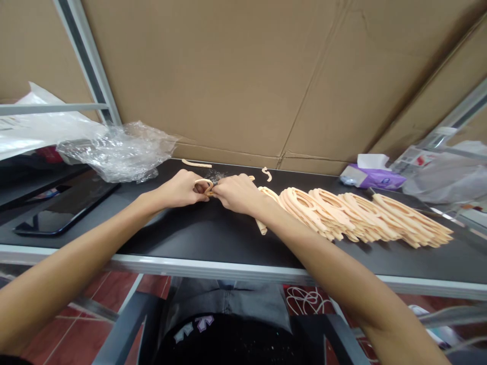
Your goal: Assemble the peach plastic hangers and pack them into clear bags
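My left hand point(181, 188) and my right hand point(235, 192) meet over the black tabletop point(190, 233), fingers pinched together on a small peach-coloured rubber ring piece point(204, 183). Right of my right hand lies a long fanned row of the same peach ring parts point(353, 213). Two loose peach strips lie behind the hands, a long strip point(196, 163) and a small curled scrap point(268, 174). Fine trimmings speckle the table just beyond my fingers.
Crumpled clear plastic bag point(114, 149) at the back left. A dark phone point(57, 213) lies on the left. A purple tissue pack point(371, 177) and more plastic sit at the right. Cardboard wall point(243, 76) stands behind. Metal table edge point(213, 271) runs near me.
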The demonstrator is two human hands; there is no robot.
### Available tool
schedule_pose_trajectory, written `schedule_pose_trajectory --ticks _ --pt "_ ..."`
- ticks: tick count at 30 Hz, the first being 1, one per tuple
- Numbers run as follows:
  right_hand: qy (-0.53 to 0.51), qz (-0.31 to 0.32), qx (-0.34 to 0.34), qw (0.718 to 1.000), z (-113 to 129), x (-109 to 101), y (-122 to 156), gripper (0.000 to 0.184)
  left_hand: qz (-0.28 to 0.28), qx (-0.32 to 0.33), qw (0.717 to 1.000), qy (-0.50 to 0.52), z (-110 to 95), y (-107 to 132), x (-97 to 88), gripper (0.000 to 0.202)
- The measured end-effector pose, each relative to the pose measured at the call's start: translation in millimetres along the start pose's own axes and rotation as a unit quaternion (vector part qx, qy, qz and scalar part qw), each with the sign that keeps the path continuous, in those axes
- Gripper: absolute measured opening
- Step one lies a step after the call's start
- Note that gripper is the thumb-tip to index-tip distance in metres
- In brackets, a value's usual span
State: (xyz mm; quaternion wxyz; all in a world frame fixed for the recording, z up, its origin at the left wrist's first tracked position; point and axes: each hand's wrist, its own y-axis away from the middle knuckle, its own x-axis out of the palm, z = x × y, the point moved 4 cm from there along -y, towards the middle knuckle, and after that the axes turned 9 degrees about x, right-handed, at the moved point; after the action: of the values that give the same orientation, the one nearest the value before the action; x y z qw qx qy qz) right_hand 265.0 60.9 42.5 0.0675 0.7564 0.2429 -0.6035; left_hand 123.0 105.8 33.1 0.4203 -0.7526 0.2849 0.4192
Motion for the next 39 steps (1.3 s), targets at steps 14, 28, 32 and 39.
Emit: schedule_pose_trajectory --ticks 14,28,32,39 --pt "-0.118 -0.201 0.144 0.962 -80.1 -28.9 -1.1 0.040 -0.325 -0.114 0.877 0.336 16.2 8.6 -26.4 0.023" --pt "-0.020 0.122 0.142 0.982 -68.0 5.0 -63.6 0.037 -0.377 -0.106 0.834 0.388 17.6 10.6 -33.2 0.026" --pt "-0.057 0.127 0.111 0.984 -48.1 27.5 -100.6 0.040 -0.398 -0.091 0.876 0.256 13.9 15.2 -32.7 0.028" --pt "-0.095 0.111 0.085 0.986 -30.7 48.9 -126.5 0.038 -0.322 -0.009 0.946 -0.045 -4.9 14.0 -13.5 0.030"
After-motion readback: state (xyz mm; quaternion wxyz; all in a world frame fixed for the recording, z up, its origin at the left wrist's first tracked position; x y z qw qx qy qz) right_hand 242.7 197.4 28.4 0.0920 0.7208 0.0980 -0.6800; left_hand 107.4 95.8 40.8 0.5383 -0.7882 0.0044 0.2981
